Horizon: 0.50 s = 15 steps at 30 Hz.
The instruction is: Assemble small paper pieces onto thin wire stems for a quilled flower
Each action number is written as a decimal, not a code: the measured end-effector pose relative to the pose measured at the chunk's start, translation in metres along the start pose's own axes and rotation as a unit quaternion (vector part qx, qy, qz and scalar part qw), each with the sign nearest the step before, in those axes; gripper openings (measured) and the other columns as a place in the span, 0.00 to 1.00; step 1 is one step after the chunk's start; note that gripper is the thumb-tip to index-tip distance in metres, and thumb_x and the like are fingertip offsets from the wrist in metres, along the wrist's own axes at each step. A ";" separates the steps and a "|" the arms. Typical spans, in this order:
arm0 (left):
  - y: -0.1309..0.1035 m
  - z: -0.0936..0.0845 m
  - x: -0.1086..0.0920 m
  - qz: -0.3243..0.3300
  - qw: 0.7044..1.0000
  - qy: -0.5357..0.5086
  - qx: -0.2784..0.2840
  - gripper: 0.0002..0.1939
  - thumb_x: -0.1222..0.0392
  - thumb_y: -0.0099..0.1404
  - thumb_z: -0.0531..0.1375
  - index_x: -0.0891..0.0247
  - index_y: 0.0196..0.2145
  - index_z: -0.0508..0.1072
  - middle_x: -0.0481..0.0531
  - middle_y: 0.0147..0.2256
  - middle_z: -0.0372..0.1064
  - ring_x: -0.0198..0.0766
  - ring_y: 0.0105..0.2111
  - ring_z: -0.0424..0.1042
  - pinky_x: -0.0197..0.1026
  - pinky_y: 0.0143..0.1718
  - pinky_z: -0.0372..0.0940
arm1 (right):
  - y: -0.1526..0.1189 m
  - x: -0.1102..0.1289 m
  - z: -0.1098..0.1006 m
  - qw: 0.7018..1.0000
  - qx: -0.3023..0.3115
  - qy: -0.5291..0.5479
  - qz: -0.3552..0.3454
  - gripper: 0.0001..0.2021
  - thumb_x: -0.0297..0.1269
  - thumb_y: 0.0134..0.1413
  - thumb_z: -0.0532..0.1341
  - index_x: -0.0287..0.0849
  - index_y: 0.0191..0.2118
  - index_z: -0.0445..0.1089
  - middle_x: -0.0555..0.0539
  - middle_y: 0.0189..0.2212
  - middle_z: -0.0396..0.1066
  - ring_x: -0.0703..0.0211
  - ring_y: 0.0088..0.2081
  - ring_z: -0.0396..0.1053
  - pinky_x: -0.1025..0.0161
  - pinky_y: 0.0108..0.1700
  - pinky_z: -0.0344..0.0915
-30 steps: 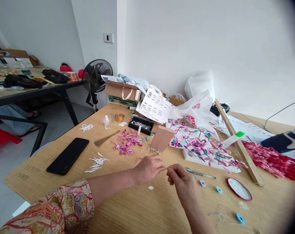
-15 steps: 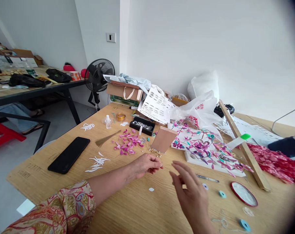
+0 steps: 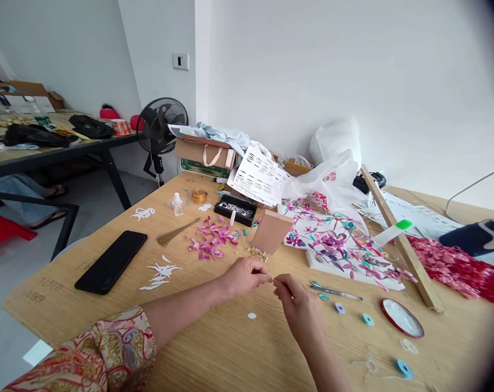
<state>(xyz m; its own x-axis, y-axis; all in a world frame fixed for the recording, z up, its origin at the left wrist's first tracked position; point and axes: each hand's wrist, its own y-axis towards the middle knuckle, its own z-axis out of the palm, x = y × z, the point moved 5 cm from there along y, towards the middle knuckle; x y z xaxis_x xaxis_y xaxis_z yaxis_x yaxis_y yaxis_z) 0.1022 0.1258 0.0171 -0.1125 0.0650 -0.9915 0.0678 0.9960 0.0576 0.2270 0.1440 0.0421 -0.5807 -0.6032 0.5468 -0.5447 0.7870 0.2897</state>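
My left hand point(image 3: 247, 276) is closed in a pinch above the table, just in front of gold and pearl-coloured beads point(image 3: 258, 253). Almost touching its fingertips, my right hand point(image 3: 296, 298) is pinched too. Whatever lies between the fingers is too fine to make out. Behind the beads stands a pinkish-brown block point(image 3: 272, 232). Pink petals point(image 3: 211, 238) are scattered left of it, and a small white oval piece point(image 3: 252, 316) lies below my hands. A pen-like tool point(image 3: 340, 293) rests to the right of my right hand.
A black phone point(image 3: 111, 261), white paper strips point(image 3: 160, 275) and a bundle of thin bristles point(image 3: 177, 233) lie on the left. Pink-purple flower sprays point(image 3: 345, 245) spread across the right. Thread spools point(image 3: 367, 319), a round red-rimmed dish point(image 3: 402, 318) and a wooden bar point(image 3: 402, 239) are there too.
My right hand has moved left and its spread fingers have closed into a pinch at my left fingertips. My left hand stays pinched in nearly the same place. The view has shifted slightly.
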 end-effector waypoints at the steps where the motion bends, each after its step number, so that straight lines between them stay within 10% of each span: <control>1: -0.001 0.000 -0.005 0.058 0.994 0.090 -0.010 0.11 0.58 0.58 0.53 0.67 0.24 0.69 0.49 0.24 0.61 0.32 0.27 0.60 0.35 0.30 0.55 | 0.001 -0.005 0.003 0.998 0.007 0.037 0.044 0.08 0.35 0.52 0.51 0.43 0.26 0.63 0.52 0.17 0.66 0.62 0.21 0.65 0.67 0.24 0.59; 7: -0.006 0.009 -0.003 0.215 0.913 0.347 0.011 0.14 0.64 0.63 0.45 0.67 0.31 0.70 0.54 0.30 0.63 0.36 0.32 0.60 0.37 0.35 0.55 | 0.008 -0.031 0.022 0.981 0.042 0.139 0.128 0.12 0.42 0.49 0.53 0.42 0.20 0.60 0.54 0.11 0.62 0.65 0.14 0.61 0.69 0.16 0.57; 12: 0.006 -0.005 0.014 0.051 0.992 0.094 -0.067 0.10 0.60 0.57 0.54 0.67 0.22 0.69 0.48 0.22 0.60 0.31 0.26 0.60 0.35 0.29 0.55 | 0.003 -0.039 -0.004 0.980 -0.051 0.105 0.160 0.12 0.44 0.50 0.52 0.41 0.25 0.63 0.54 0.12 0.62 0.64 0.14 0.62 0.68 0.18 0.58; 15: 0.007 -0.003 0.026 -0.091 0.987 -0.127 -0.047 0.11 0.55 0.51 0.59 0.68 0.22 0.69 0.44 0.18 0.57 0.28 0.20 0.56 0.33 0.23 0.51 | -0.004 -0.019 -0.025 0.985 -0.149 0.029 0.084 0.09 0.41 0.51 0.53 0.41 0.33 0.66 0.50 0.19 0.68 0.63 0.19 0.65 0.66 0.23 0.62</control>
<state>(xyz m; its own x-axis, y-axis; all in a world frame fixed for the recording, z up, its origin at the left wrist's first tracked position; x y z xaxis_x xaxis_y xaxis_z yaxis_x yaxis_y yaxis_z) 0.0963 0.1347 -0.0081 0.1385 -0.1210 -0.9829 -0.0250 0.9918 -0.1256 0.2556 0.1557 0.0499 -0.6078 -0.4588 0.6481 -0.2361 0.8837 0.4041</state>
